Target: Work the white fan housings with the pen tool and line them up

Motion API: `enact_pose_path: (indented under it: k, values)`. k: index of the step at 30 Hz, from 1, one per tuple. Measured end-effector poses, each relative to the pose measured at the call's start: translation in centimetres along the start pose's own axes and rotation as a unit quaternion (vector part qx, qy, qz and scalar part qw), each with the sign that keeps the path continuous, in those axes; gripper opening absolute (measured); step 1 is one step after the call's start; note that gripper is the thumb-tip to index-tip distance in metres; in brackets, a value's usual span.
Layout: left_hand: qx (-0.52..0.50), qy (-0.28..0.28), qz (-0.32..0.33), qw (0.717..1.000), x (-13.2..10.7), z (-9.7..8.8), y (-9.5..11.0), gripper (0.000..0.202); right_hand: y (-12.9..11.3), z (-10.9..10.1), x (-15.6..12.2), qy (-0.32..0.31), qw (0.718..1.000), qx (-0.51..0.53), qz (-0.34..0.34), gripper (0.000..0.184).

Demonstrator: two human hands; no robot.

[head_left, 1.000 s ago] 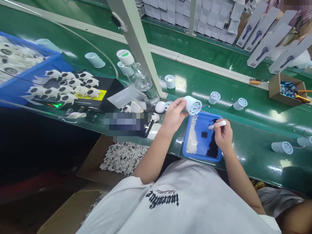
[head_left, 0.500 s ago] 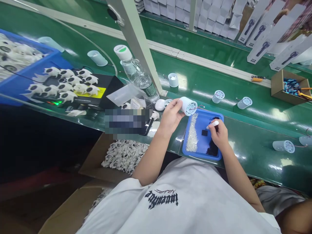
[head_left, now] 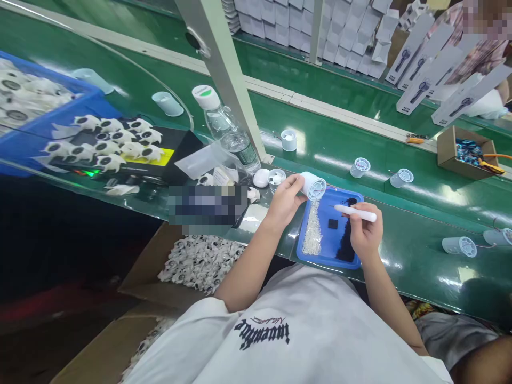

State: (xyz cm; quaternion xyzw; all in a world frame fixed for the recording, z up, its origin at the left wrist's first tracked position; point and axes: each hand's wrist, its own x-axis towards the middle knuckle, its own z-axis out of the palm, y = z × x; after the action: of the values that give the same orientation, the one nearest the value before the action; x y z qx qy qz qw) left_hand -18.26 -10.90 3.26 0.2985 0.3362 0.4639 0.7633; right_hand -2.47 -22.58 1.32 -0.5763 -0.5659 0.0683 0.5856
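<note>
Our left hand [head_left: 285,201] is clamped round a smooth white plastic cylinder [head_left: 313,186] with a spoked round end. Just right of it, our right hand [head_left: 366,232] pinches a slim white pen-shaped tool [head_left: 356,213]. Under that hand sits a shallow blue tray [head_left: 326,262] on the glossy green worktop [head_left: 400,256], holding a black grainy heap [head_left: 346,245].

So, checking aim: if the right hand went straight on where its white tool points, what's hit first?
Probably the lower edge of the white cylinder in the left hand; the right hand points its white tool left at it over the blue tray. Depth is unclear.
</note>
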Motion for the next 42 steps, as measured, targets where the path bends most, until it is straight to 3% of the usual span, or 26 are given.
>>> enact_pose_path:
  k: [2,10,30,37,40,42]
  values:
    - [0.002,-0.024,-0.003,1.0,-0.3,0.2,0.0,0.02,-0.9,0.2,-0.1,0.031,0.997,0.059,-0.031,0.015]
    - [0.004,-0.053,0.01,0.999,-1.5,1.2,0.2,0.033,-2.2,0.5,0.2,0.019,0.991,0.122,-0.045,0.014]
    - [0.04,-0.061,0.0,0.997,-2.3,2.1,0.3,0.04,-2.9,0.6,0.0,0.037,0.985,0.165,-0.041,0.013]
    - [0.071,-0.073,-0.012,0.995,-2.9,2.5,0.6,0.037,-2.5,0.7,-0.4,0.066,0.988,0.137,-0.031,0.014]
    - [0.107,-0.012,0.051,0.993,-2.9,2.7,0.4,0.028,-2.8,0.9,-0.7,0.032,0.997,0.034,0.057,0.016]
    - [0.115,0.04,0.149,0.981,-3.2,3.0,0.5,0.026,-3.6,1.1,-1.0,-0.06,0.99,-0.009,0.127,0.018]
